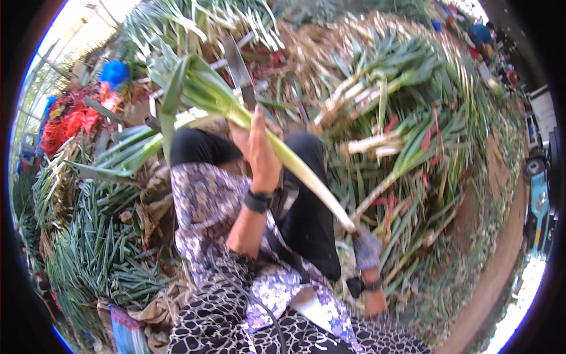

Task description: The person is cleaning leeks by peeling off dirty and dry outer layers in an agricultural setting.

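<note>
A long leek (302, 169) slants across my lap, its green leaves at the upper left and its white root end at the lower right. My left hand (259, 150), bare with a black wristband, is closed around the leek below its leaves. At the root end is my right hand (367, 248) in a grey-blue glove; its fingers look closed on the leek there, somewhat blurred. Just beyond my left hand a flat metal blade (237, 65) stands upright behind the leaves. What its lower end is fixed to is hidden.
Trimmed leeks (377, 144) with red ties lie in a heap at the right. More leeks (112, 248) are piled at the left, near red plastic strips (73, 121) and a blue round object (114, 74). Dry peelings (336, 41) spread at the far side. A blue vehicle (539, 200) stands far right.
</note>
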Motion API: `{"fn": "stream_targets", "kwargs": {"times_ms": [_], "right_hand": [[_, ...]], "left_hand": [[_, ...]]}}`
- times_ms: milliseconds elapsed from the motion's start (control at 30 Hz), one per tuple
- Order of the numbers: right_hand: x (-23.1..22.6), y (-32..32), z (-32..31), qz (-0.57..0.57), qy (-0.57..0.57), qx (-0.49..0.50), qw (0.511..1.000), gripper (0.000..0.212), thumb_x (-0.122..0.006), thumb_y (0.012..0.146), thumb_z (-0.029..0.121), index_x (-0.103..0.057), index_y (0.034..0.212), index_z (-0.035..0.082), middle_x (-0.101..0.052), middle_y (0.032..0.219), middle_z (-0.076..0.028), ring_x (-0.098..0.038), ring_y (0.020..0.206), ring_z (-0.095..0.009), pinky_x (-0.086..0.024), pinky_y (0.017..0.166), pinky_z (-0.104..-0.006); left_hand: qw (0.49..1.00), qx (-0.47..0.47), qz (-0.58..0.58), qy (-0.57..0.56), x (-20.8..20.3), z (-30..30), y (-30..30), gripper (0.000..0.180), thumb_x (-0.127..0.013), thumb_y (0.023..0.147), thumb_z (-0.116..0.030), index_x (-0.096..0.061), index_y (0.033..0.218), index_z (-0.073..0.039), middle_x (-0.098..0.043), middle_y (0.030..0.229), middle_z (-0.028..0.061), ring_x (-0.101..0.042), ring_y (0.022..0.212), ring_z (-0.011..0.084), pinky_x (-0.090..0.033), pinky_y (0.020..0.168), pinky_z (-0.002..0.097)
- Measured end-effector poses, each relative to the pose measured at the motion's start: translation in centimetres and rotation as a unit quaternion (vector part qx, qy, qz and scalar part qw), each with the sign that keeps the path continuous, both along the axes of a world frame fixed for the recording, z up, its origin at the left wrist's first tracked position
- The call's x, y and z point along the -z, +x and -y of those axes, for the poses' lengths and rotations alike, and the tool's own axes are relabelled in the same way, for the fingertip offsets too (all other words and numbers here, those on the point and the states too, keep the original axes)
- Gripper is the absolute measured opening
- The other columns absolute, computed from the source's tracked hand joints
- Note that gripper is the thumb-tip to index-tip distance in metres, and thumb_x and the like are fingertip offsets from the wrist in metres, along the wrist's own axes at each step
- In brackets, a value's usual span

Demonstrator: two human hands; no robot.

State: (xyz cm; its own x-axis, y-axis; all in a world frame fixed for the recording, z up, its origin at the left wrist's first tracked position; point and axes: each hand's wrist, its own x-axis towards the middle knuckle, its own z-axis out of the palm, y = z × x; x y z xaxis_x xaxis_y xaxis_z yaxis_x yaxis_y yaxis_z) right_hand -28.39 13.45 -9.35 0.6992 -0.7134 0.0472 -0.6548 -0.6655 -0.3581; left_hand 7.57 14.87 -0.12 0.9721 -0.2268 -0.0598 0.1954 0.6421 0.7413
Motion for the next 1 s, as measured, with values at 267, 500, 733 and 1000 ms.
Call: {"fn": "stream_targets", "kwargs": {"times_ms": [267,500,733,1000], "right_hand": [[-5.0,-3.3,1.6,0.176,0.088,0.242,0.950,0.031,-0.057,0.086,0.012,-0.055,0.115,0.002,-0.055,0.105,-0.010,-0.054,0.085,-0.021,-0.044,0.077,-0.0311],[-5.1,5.7,0.3,0.200,0.214,0.126,0.948,0.044,-0.071,0.078,0.024,-0.059,0.116,0.005,-0.064,0.084,-0.014,-0.061,0.072,-0.020,-0.048,0.067,-0.0321],[-7.3,10.0,-0.9,0.207,0.184,0.122,0.953,0.031,-0.063,0.085,0.021,-0.054,0.107,0.001,-0.055,0.076,-0.009,-0.048,0.063,-0.015,-0.043,0.053,-0.0334],[-1.8,3.2,-3.5,0.125,0.260,0.182,0.940,0.030,-0.064,0.084,0.019,-0.055,0.108,0.004,-0.060,0.084,-0.012,-0.058,0.074,-0.021,-0.046,0.068,-0.0359]], "left_hand": [[0.999,-0.026,-0.008,-0.023,-0.5,-0.2,-0.3,0.019,-0.052,0.091,-0.009,-0.041,0.106,-0.012,-0.049,0.069,0.0013,-0.050,0.051,0.0086,-0.044,0.042,0.0226],[0.987,0.125,-0.042,-0.091,-2.2,2.2,-6.6,0.027,-0.057,0.090,-0.013,-0.039,0.110,-0.009,-0.051,0.075,0.0027,-0.052,0.051,0.0089,-0.045,0.040,0.0216],[0.968,0.244,0.004,-0.051,-1.5,1.5,-10.1,0.026,-0.051,0.094,-0.021,-0.037,0.110,-0.007,-0.046,0.072,0.0009,-0.046,0.050,0.0077,-0.042,0.043,0.0220],[0.968,0.247,0.046,-0.020,-1.5,3.2,-9.1,0.020,-0.051,0.093,-0.016,-0.037,0.106,-0.009,-0.044,0.069,0.0000,-0.045,0.047,0.0073,-0.041,0.040,0.0209]]}}
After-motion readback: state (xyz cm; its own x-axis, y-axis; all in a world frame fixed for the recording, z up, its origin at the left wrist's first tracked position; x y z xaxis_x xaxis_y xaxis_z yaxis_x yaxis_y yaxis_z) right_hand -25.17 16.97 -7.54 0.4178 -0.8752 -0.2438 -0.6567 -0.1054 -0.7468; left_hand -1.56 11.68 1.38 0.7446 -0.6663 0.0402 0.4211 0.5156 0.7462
